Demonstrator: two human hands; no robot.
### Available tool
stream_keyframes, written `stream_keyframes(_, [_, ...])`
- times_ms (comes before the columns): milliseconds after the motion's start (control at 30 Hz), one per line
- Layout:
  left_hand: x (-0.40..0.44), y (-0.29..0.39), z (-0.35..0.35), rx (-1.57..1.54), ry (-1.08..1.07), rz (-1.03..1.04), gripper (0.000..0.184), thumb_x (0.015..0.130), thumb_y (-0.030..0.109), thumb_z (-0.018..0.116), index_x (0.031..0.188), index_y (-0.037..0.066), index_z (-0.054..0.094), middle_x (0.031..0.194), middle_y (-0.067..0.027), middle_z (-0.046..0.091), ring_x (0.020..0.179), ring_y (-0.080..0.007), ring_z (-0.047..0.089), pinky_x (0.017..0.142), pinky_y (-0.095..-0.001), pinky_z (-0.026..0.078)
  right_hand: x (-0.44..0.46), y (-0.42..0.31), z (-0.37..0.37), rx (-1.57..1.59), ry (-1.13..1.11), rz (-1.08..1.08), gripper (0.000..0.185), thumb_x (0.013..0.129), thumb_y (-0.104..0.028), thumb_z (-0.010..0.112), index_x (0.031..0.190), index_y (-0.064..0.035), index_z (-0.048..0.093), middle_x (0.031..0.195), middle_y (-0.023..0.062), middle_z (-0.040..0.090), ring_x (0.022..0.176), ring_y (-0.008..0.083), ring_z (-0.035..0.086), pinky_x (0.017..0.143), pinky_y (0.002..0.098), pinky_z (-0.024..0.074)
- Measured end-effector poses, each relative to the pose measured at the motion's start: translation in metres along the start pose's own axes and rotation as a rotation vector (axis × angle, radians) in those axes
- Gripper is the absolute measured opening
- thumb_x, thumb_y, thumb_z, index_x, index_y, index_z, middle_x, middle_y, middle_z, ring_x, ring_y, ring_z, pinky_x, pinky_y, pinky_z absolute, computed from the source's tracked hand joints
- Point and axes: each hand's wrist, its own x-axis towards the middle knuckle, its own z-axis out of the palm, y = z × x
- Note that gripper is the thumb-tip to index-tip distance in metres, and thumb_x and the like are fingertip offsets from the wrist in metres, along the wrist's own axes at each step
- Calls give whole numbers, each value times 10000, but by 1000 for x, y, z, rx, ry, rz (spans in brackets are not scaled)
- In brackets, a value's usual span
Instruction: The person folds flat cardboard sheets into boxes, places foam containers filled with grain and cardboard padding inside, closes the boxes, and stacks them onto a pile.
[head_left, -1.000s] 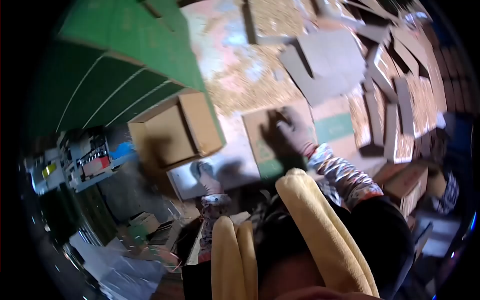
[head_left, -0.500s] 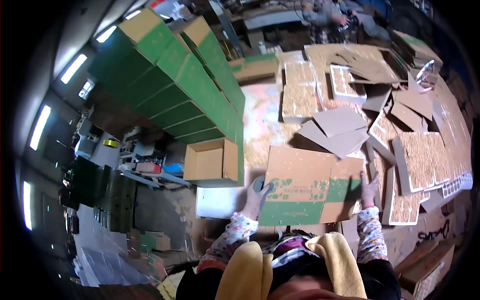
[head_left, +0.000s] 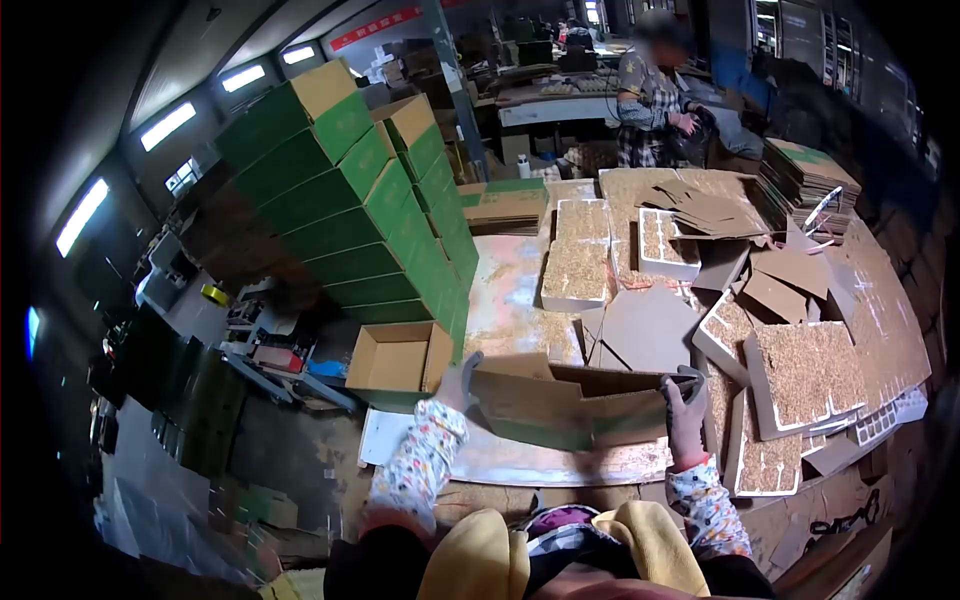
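A partly opened cardboard carton (head_left: 540, 412) stands over the near edge of the worktable (head_left: 560, 470), its right end pinched between thumb and fingers of the right hand (head_left: 686, 425), while the left hand (head_left: 455, 388) is at its left end, how firmly closed I cannot tell. It looks light and dry, stiff along its panels but bendable at the creases, so opposite end folds seem the best hold, without crushing the thin walls. Beyond are an open box (head_left: 400, 362), grain-topped trays (head_left: 805, 375), stacked green boxes (head_left: 350, 215) and, farthest, another person (head_left: 650, 100).
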Motion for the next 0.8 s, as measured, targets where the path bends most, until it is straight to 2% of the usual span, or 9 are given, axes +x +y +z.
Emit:
stream_keyframes(33, [9,-8,-16,394,-162,206,535,808,317,679,1229,48,488,1030,-124,603,961,-220,588,751,-349,501,1,-17,-4,-71,-102,21,377,816,-158,659,1103,20,493,976,94,568,866,172,546,790,293,464])
stream_keyframes(67, [6,59,3,-192,-69,-523,450,795,370,644,1082,26,594,942,-110,652,843,-211,619,670,-313,502,2,-10,-9,-103,-138,99,375,817,-149,650,1110,25,494,986,100,572,882,174,551,801,291,463])
stream_keyframes(167, [-23,80,71,1028,-453,326,346,824,417,557,888,102,684,835,-140,646,844,-318,608,830,-435,414,29,43,0,400,-43,267,427,826,-193,639,1155,39,495,1022,168,605,940,231,586,831,312,469])
stream_keyframes(233, [-38,51,121,1087,-832,473,444,873,498,475,986,122,683,915,-140,660,1010,-327,576,909,-473,370,27,49,36,-328,-22,-20,502,820,-276,656,1192,19,493,1084,198,600,955,292,594,851,341,468])
stream_keyframes(300, [-48,86,132,991,-1336,-183,588,901,573,398,1216,107,570,1221,-168,563,1217,-345,450,1019,-544,272,5,33,62,-301,-346,77,670,809,-405,663,1281,6,422,1194,195,514,1133,287,484,997,376,365])
stream_keyframes(367, [-75,31,112,829,-1344,99,688,887,612,399,1346,99,408,1382,-164,388,1311,-348,313,1054,-571,196,-6,55,48,-1118,-329,-113,876,713,-544,700,1332,-16,376,1318,228,413,1239,378,376,1048,464,289])
stream_keyframes(600, [-41,-32,82,1019,-2,212,911,748,564,633,1356,-11,273,1300,-222,394,1285,-374,308,1073,-566,161,124,63,27,-199,-1229,408,369,835,-236,684,1114,-5,618,974,60,670,847,166,634,767,298,519])
stream_keyframes(733, [-63,-39,101,531,370,280,768,686,335,768,1227,-34,367,1294,-219,341,1228,-460,241,1037,-533,228,-2,23,35,-1330,-745,-769,815,789,-601,560,1342,-24,400,1360,194,417,1268,329,384,1041,465,283])
stream_keyframes(800, [-85,-41,100,540,299,322,779,644,277,802,1204,-37,361,1267,-201,366,1213,-418,266,1016,-500,264,-41,54,10,-1133,-779,-605,833,797,-620,521,1368,-36,354,1379,206,382,1301,356,326,1066,496,214])
